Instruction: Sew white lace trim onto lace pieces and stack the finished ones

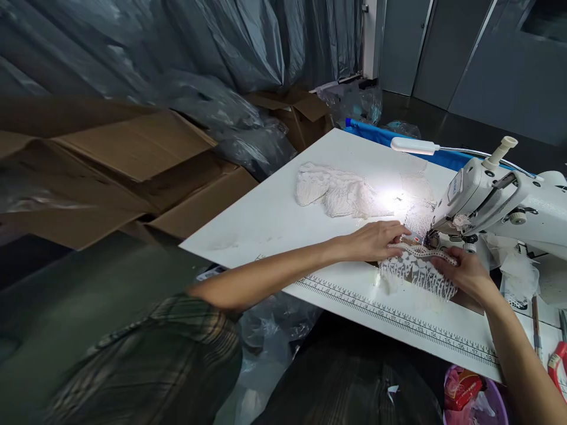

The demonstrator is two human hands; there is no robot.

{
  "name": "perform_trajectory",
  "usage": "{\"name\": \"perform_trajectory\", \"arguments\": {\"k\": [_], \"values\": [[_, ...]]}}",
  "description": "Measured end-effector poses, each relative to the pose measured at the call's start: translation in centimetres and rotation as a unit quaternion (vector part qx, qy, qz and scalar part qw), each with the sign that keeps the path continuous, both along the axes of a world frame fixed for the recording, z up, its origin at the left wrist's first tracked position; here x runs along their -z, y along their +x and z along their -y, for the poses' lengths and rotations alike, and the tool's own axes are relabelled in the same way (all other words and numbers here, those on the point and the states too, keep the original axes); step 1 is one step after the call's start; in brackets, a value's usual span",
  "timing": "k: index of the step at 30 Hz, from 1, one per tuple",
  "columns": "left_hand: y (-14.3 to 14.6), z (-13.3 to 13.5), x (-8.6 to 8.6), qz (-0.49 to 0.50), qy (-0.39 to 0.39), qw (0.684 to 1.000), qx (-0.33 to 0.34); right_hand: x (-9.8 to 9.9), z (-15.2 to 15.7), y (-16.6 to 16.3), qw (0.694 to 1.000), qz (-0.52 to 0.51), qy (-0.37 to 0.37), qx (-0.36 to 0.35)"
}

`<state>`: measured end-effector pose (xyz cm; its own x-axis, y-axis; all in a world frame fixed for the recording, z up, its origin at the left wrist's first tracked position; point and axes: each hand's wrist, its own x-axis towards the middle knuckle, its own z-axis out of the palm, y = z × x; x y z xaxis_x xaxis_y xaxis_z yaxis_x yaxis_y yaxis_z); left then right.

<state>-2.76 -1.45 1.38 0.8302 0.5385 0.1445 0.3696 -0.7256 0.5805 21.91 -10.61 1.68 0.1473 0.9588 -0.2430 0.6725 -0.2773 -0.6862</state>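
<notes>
A strip of white fringed lace [419,268] lies across the front of the sewing machine [482,198], its upper edge by the needle and presser foot. My left hand [376,241] rests on the lace's left end, palm down, fingers stretched toward the needle. At the right end, my right hand [467,271] pinches the lace between thumb and fingers, close to the presser foot. The fringe hangs toward me over the table edge side. Behind the needle, more white lace [341,189] lies heaped on the table, partly washed out by the lamp's glare.
The white table [266,224] carries a printed ruler [381,313] along its front. A lamp [414,146] reaches over it. Red-handled scissors [558,360] and a brown-handled tool [535,324] lie at right. Below is a purple bin [496,401]; cardboard boxes [133,147] stand left.
</notes>
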Motion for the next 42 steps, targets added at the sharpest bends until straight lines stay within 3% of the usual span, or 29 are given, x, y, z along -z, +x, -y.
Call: {"name": "perform_trajectory", "arguments": {"k": [2,4,6,8,11,14,18,20,22,24,26,29,31,35,38,42], "values": [[0.2,-0.8,1.1,0.017,0.081,0.996,-0.028,0.1,-1.0,0.0,0.991,0.12,0.025,0.056],[0.3,-1.3,2.0,0.063,0.146,0.987,-0.037,0.2,-1.5,-0.1,0.981,0.175,0.034,0.074],[0.4,-1.5,2.5,0.1,0.194,0.976,0.003,0.2,-1.6,-0.1,0.978,0.193,0.035,0.075],[0.4,-1.3,2.6,0.101,0.211,0.968,0.088,0.1,-1.3,0.2,0.975,0.208,0.038,0.069],[0.5,-0.5,2.6,0.071,0.205,0.961,0.17,-0.2,-0.4,1.1,0.977,0.205,0.034,0.051],[0.7,0.2,2.4,0.041,0.196,0.966,0.161,-0.3,0.6,1.6,0.992,0.105,0.033,0.056],[0.7,0.5,1.7,0.061,0.098,0.986,0.12,-0.5,0.7,-0.6,0.985,-0.136,0.044,0.1],[0.5,0.4,1.0,0.075,-0.033,0.993,0.08,-0.7,0.3,-2.5,0.967,-0.235,0.017,0.102],[0.2,0.4,0.4,0.075,-0.176,0.981,0.039,-1.1,-0.3,-4.1,0.949,-0.308,-0.007,0.072],[0.0,0.4,-0.1,0.06,-0.246,0.967,-0.018,-1.1,-0.6,-4.8,0.945,-0.325,-0.012,0.033],[-0.2,0.5,-0.3,0.039,-0.238,0.967,-0.083,-0.9,-0.5,-4.3,0.965,-0.262,0.01,0.012],[-0.3,0.6,-0.3,0.011,-0.206,0.971,-0.122,0.1,0.3,-2.7,0.993,-0.054,0.096,-0.026],[-0.4,0.5,-0.4,0.007,-0.193,0.974,-0.121,0.8,0.9,-1.9,0.979,0.063,0.172,-0.092],[-0.6,0.1,-0.5,-0.004,-0.182,0.975,-0.129,2.1,1.1,-1.4,0.915,0.211,0.267,-0.217],[-0.6,-0.1,-0.4,-0.006,-0.176,0.975,-0.133,2.7,0.6,-1.3,0.887,0.29,0.271,-0.234],[-0.5,-0.2,-0.2,-0.003,-0.188,0.971,-0.149,2.8,0.2,-1.0,0.89,0.288,0.264,-0.236]]}}
